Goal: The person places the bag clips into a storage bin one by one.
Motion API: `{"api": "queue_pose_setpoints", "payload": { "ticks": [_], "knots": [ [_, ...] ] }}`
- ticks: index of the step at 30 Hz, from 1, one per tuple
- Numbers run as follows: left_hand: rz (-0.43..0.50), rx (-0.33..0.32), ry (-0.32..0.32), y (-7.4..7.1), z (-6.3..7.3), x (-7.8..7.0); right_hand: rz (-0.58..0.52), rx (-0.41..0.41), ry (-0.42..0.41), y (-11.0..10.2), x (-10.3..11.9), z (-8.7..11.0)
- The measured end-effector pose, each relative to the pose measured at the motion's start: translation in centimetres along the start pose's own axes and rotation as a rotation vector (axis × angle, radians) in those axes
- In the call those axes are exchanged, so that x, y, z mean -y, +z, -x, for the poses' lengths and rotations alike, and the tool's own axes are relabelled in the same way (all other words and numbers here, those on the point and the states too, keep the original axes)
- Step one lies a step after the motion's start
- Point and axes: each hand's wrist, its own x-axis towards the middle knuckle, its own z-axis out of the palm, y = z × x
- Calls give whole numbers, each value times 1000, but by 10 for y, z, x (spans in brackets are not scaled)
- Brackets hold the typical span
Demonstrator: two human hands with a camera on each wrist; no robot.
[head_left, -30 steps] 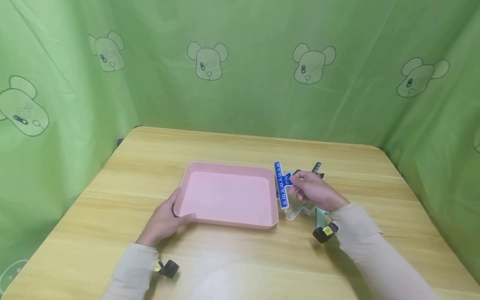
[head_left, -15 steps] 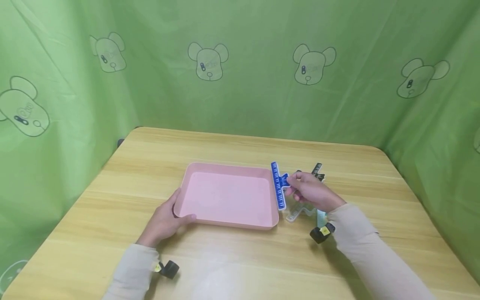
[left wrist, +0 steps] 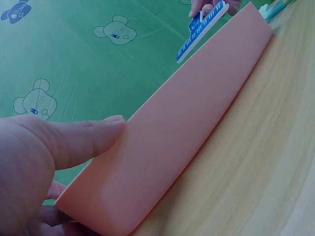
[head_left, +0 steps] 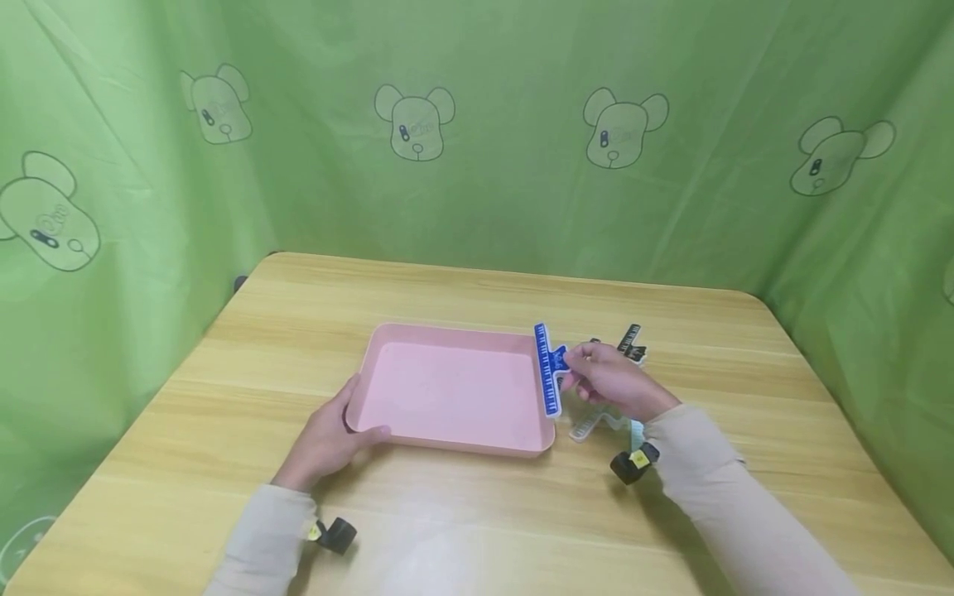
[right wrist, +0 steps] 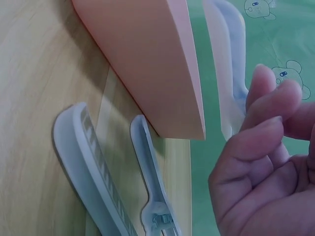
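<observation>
My left hand grips the near left corner of an empty pink tray, thumb along its front side and fingers around its left side. In the left wrist view the thumb lies against the tray's outer wall. My right hand pinches a blue clip with a white piano-key pattern by its handle. The clip is held up at the tray's right rim, its long jaw tilted along that side. From the right wrist, the clip's pale underside shows above the rim, beyond the curled fingers.
Right of the tray, partly under my right hand, lie a black piano-key clip, a clear whitish clip and a light teal clip. The wooden table has a green curtain around it.
My right hand has moved slightly left with the blue clip, from beside the tray to over its right rim. My left hand and the tray stay put.
</observation>
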Motion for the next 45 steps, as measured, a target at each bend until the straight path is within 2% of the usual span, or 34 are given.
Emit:
{"api": "queue_pose_setpoints", "payload": {
  "ticks": [24, 45],
  "knots": [
    [-15, -7, 10, 0, 0, 4, -25, 4, 12, 10, -4, -11],
    [0, -4, -5, 2, -1, 4, 13, 0, 28, 18, -8, -12]
  ]
}}
